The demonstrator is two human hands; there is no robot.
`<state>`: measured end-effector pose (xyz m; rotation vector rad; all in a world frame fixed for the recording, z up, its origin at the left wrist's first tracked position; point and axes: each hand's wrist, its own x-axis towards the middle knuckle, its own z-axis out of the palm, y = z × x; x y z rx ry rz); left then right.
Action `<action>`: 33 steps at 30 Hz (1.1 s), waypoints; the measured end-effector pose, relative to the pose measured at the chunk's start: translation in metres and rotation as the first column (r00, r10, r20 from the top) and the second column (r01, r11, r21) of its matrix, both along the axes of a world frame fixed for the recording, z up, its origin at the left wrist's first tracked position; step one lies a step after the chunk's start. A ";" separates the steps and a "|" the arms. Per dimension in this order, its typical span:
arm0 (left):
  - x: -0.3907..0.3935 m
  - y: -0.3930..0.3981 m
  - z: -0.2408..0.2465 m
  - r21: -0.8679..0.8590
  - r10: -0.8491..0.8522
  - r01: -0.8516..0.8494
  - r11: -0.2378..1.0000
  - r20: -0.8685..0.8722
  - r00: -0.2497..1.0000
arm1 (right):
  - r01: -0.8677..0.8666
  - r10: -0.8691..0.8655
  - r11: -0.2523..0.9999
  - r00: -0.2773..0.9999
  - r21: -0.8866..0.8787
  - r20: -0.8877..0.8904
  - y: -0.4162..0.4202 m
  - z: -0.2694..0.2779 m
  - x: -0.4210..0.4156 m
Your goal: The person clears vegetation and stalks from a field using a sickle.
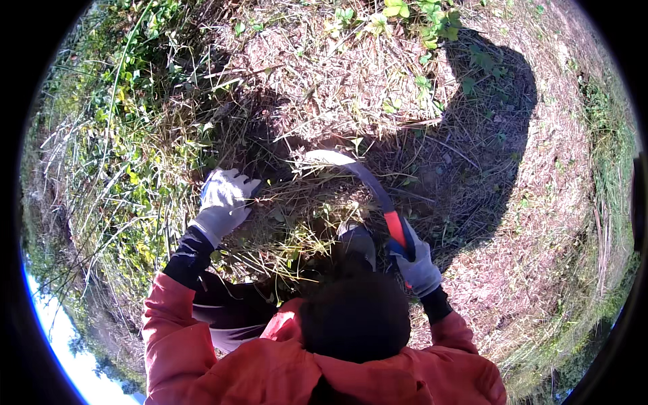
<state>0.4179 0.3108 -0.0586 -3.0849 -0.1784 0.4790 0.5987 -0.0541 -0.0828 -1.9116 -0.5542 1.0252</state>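
My right hand (419, 268), in a pale work glove, grips the orange and dark handle of a sickle (372, 185). Its curved blade arcs up and left, and the sunlit end lies among dry grass stems (298, 169). To the left, my left hand (225, 200) wears a similar glove with blue on the palm side. Its back faces up, and its fingers point right, spread apart over the grass at the edge of the green growth. The palm is hidden, and no thing shows between the fingers.
Dense green weeds (136, 147) and tall stalks rise on the left. Cut straw (324, 76) covers the ground ahead, with a leafy plant (435, 20) at the top. A shoe (357, 245) stands between my hands, near the sickle's handle. A dark shadow (471, 167) falls at right.
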 end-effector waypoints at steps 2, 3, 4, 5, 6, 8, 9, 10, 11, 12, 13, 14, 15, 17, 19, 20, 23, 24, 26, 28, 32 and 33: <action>0.004 0.002 0.002 -0.033 0.097 -0.110 0.993 -0.283 0.954 | 0.029 -0.028 1.000 0.982 -0.006 0.184 -0.007 -0.014 -0.010; 0.010 -0.005 0.013 -0.018 0.065 -0.068 0.997 -0.147 0.987 | 0.090 -0.094 0.995 0.982 0.029 0.163 -0.006 -0.018 -0.007; 0.017 -0.011 0.022 0.047 0.062 -0.057 0.997 -0.123 0.990 | 0.153 -0.160 0.986 0.977 0.063 0.138 -0.006 -0.022 -0.007; 0.024 -0.017 0.033 0.112 0.060 -0.048 0.993 -0.100 0.993 | 0.271 -0.272 0.957 0.962 0.107 -0.009 -0.005 -0.023 -0.003; 0.032 -0.026 0.042 0.161 0.045 -0.031 0.986 -0.087 0.995 | 0.399 -0.379 0.910 0.911 0.114 -0.161 -0.009 -0.023 -0.004; 0.078 -0.043 0.074 0.117 0.142 -0.137 0.984 -0.032 0.989 | 0.424 -0.425 0.905 0.897 -0.035 -0.123 -0.008 -0.004 0.007; 0.095 -0.047 0.081 0.042 0.155 -0.161 0.986 0.124 0.980 | 0.459 -0.462 0.887 0.878 -0.055 -0.122 -0.007 0.003 0.009; 0.112 -0.050 0.082 -0.005 0.160 -0.165 0.986 0.275 0.948 | 0.474 -0.475 0.880 0.871 -0.041 -0.124 -0.008 0.002 0.009; 0.127 -0.056 0.070 -0.052 0.195 -0.194 0.980 0.481 0.855 | 0.488 -0.487 0.872 0.865 -0.019 -0.125 -0.008 -0.004 0.008; 0.145 -0.064 0.061 -0.087 0.227 -0.219 0.972 0.585 0.779 | 0.507 -0.504 0.862 0.856 -0.001 -0.120 -0.009 -0.009 0.008; 0.158 -0.069 0.044 -0.136 0.292 -0.265 0.955 0.599 0.746 | 0.486 -0.483 0.873 0.872 0.025 -0.078 -0.008 -0.014 0.005; 0.157 -0.078 0.021 -0.130 0.372 -0.359 0.924 0.515 0.772 | 0.453 -0.451 0.890 0.891 0.056 -0.051 -0.004 -0.021 0.001; 0.158 -0.086 -0.005 -0.143 0.449 -0.432 0.890 0.433 0.782 | 0.433 -0.434 0.898 0.901 0.075 0.002 -0.003 -0.022 0.000; 0.135 -0.103 -0.025 0.141 0.393 -0.382 0.913 -0.052 0.918 | 0.394 -0.387 0.910 0.919 0.126 -0.075 0.016 0.001 0.004; 0.101 -0.106 -0.070 0.198 0.391 -0.366 0.909 -0.106 0.914 | 0.306 -0.312 0.948 0.947 0.084 0.077 0.017 0.004 0.004; 0.092 -0.106 -0.069 0.092 0.320 -0.310 0.946 -0.145 0.936 | 0.263 -0.266 0.964 0.956 0.038 0.126 0.017 0.005 0.005; 0.073 -0.092 -0.073 -0.003 0.158 -0.159 0.987 0.151 0.976 | -0.032 -0.079 0.967 0.906 0.253 0.416 0.033 -0.016 0.017; 0.079 -0.090 -0.062 -0.059 0.194 -0.192 0.980 0.037 0.980 | -0.105 0.022 0.981 0.896 0.164 0.444 0.045 -0.010 0.020; 0.086 -0.087 -0.049 -0.136 0.227 -0.238 0.962 -0.089 0.970 | -0.163 0.083 0.981 0.838 0.102 0.540 0.046 -0.036 0.029; 0.082 -0.088 -0.043 -0.157 0.205 -0.199 0.967 0.026 0.978 | -0.153 0.101 0.985 0.885 0.079 0.454 0.026 -0.060 0.029; 0.045 -0.070 -0.016 -0.195 0.115 -0.155 0.968 -0.202 0.973 | -0.105 0.155 0.982 0.923 -0.157 0.353 -0.099 -0.066 0.015; 0.030 -0.064 -0.010 -0.192 0.077 -0.130 0.973 -0.263 0.962 | -0.067 0.134 0.972 0.945 -0.224 0.298 -0.122 -0.056 0.009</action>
